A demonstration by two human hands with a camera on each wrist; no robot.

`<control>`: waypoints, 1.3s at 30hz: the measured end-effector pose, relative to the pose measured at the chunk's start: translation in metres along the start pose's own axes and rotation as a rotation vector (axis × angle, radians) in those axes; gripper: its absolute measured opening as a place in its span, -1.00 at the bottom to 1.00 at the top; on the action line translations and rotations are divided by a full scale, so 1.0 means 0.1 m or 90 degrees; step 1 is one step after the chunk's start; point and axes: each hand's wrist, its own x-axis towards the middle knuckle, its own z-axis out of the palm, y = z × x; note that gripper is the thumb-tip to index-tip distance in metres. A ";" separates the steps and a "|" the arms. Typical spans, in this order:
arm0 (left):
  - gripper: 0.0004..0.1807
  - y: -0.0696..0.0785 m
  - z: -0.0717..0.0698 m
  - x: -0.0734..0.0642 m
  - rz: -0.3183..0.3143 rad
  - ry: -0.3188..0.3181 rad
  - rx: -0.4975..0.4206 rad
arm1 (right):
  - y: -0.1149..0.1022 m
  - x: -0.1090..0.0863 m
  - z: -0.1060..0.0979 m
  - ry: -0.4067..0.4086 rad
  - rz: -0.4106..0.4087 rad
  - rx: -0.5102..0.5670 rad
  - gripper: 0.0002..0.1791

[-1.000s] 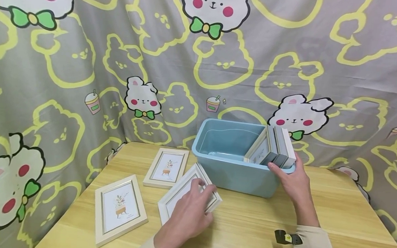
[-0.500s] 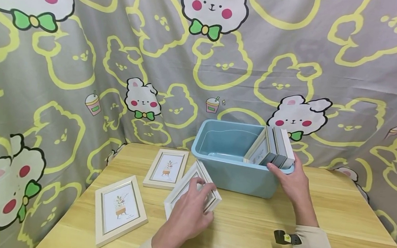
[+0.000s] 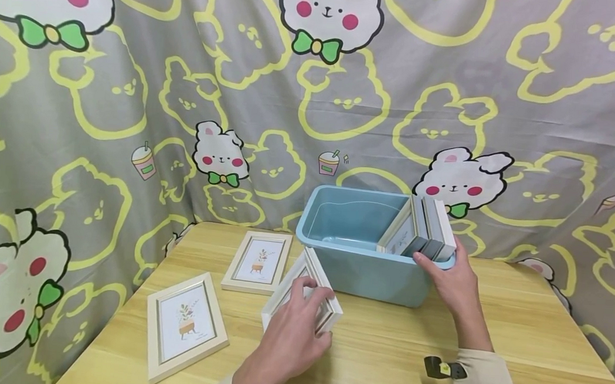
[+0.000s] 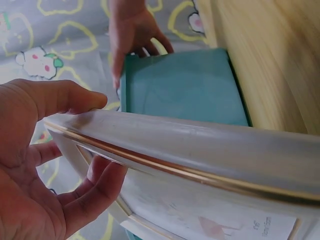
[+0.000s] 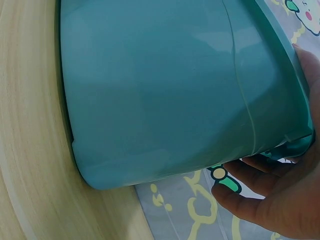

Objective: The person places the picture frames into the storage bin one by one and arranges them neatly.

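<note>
In the head view my left hand point(image 3: 293, 332) grips a picture frame point(image 3: 307, 261), thumb on one edge and fingers on its front. The frame stands tilted in front of the blue plastic bin point(image 3: 368, 273). In the left wrist view its white rail point(image 4: 210, 145) has a gold inner trim, and part of a print shows. My right hand point(image 3: 455, 283) holds the bin's right end, with the thumb over the front rim. Beside that hand several picture frames point(image 3: 425, 228) lean together in the bin's right side. The right wrist view shows the bin's wall point(image 5: 160, 95) and my curled fingers below its rim.
Two cream picture frames lie face up on the wooden table point(image 3: 521, 322): one point(image 3: 158, 341) at the front left, another point(image 3: 231, 275) behind it. A patterned grey curtain point(image 3: 270, 107) hangs behind the table and along its left side.
My left hand has turned the picture frame more steeply onto its edge, so its face appears narrower and its lower left corner has shifted right. The right hand and bin stay put.
</note>
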 end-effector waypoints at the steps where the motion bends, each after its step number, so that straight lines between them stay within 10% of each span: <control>1: -0.31 0.00 0.00 0.00 0.001 0.001 -0.002 | 0.00 0.00 0.00 0.000 0.001 -0.001 0.19; 22: -0.42 0.01 -0.14 -0.02 -0.024 -0.029 -0.063 | -0.04 0.00 0.01 -0.003 0.000 -0.003 0.16; 39: -0.41 0.01 -0.39 -0.03 -0.149 -0.100 -0.060 | -0.02 -0.01 -0.01 -0.002 -0.002 -0.002 0.17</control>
